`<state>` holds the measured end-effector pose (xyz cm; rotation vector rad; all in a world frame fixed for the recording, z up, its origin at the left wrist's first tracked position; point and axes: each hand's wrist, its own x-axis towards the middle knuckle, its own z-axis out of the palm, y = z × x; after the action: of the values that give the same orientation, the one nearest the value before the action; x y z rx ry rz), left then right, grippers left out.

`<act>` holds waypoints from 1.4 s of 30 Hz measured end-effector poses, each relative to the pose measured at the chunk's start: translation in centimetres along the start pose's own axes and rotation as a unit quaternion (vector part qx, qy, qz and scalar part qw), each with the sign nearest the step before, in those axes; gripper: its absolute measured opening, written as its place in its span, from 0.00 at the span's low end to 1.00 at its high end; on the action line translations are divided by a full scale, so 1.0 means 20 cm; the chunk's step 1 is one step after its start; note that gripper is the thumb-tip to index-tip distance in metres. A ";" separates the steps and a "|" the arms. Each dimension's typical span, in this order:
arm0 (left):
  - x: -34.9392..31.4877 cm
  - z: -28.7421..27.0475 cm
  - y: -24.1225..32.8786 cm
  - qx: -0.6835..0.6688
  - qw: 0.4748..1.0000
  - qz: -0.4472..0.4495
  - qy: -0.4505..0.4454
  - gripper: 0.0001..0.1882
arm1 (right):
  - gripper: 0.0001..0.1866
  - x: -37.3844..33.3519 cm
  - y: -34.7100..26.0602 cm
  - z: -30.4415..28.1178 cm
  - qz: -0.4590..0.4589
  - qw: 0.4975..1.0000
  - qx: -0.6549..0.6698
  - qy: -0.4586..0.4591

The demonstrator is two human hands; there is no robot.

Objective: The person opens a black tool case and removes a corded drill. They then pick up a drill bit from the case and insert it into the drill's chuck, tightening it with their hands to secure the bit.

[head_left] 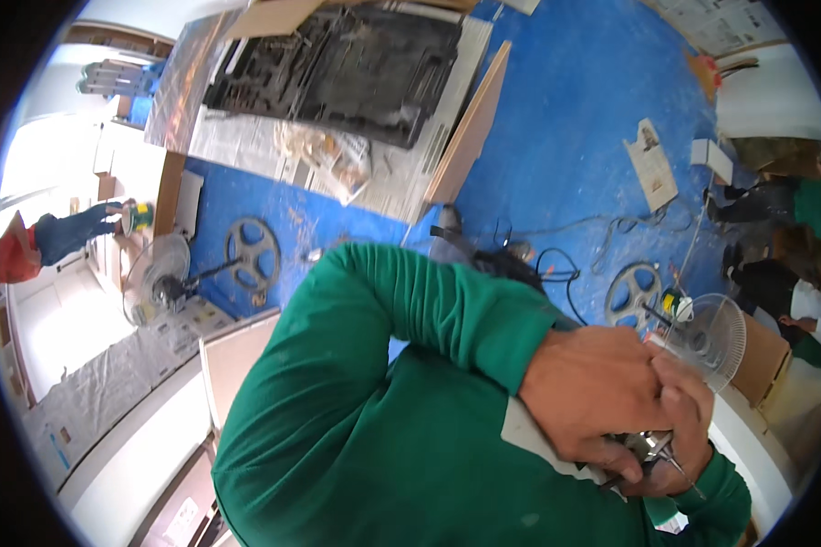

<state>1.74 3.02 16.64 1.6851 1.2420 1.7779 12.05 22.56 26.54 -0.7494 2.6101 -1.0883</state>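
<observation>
My left hand (597, 387) reaches across from the left in a green sleeve, its fingers curled and its thumb pointing down. Below and beside it, my right hand (693, 442) is bent inward, partly covered by the left. A small shiny metal fitting (652, 444) with a thin rod sits between the two hands; its exact kind is too small to tell. Fingers of both hands close around it. A pale, flat-edged piece (534, 433) shows under my left wrist, mostly hidden by the hand and sleeve.
A black tool case (374, 77) lies open on a paper-covered table, by a plastic bag (333, 159). Standing fans (160, 278) are left and right (702, 337). Black cables (561, 264) cross the blue floor (566, 109). People stand at the left (55, 237) and right (775, 292).
</observation>
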 end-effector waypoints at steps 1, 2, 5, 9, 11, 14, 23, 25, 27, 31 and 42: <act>0.01 -0.01 -0.01 -0.015 1.000 0.004 -0.004 0.26 | 0.49 -0.01 0.00 0.02 -0.001 1.000 -0.007 0.016; 0.01 -0.01 -0.01 -0.031 0.999 0.009 -0.008 0.25 | 0.50 -0.01 0.01 0.03 -0.003 0.999 -0.008 0.032; 0.02 0.02 0.00 -0.040 0.991 0.044 0.119 0.23 | 0.51 0.05 0.02 0.07 -0.018 0.998 0.006 0.055; 0.02 -0.04 0.00 -0.084 0.990 0.024 0.112 0.22 | 0.52 0.11 0.09 0.09 -0.037 0.995 0.028 0.088; 0.00 -0.06 -0.03 -0.090 0.990 0.027 0.107 0.21 | 0.53 0.15 0.10 0.12 -0.049 0.992 0.037 0.108; -0.01 -0.03 -0.07 -0.098 0.988 0.026 0.114 0.21 | 0.54 0.21 0.13 0.13 -0.072 0.987 0.055 0.135; -0.06 -0.04 -0.03 -0.046 0.988 -0.027 0.147 0.19 | 0.57 0.21 0.20 0.18 -0.093 0.985 0.067 0.130; -0.07 -0.07 -0.02 -0.066 0.989 -0.043 0.126 0.20 | 0.56 0.23 0.19 0.25 -0.093 0.976 0.082 0.180; -0.07 -0.08 -0.01 -0.076 0.988 -0.049 0.126 0.22 | 0.55 0.26 0.20 0.27 -0.099 0.970 0.088 0.204; -0.12 -0.07 -0.02 -0.084 0.981 -0.043 0.172 0.22 | 0.53 0.32 0.22 0.32 -0.111 0.961 0.090 0.237; -0.25 -0.18 -0.22 -0.208 0.913 -0.188 0.298 0.16 | 0.38 0.52 0.42 0.31 0.053 0.976 0.149 0.147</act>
<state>-1.90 0.31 10.63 0.6286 1.1844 2.1696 2.44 18.30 16.22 -0.4038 2.5871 -1.6167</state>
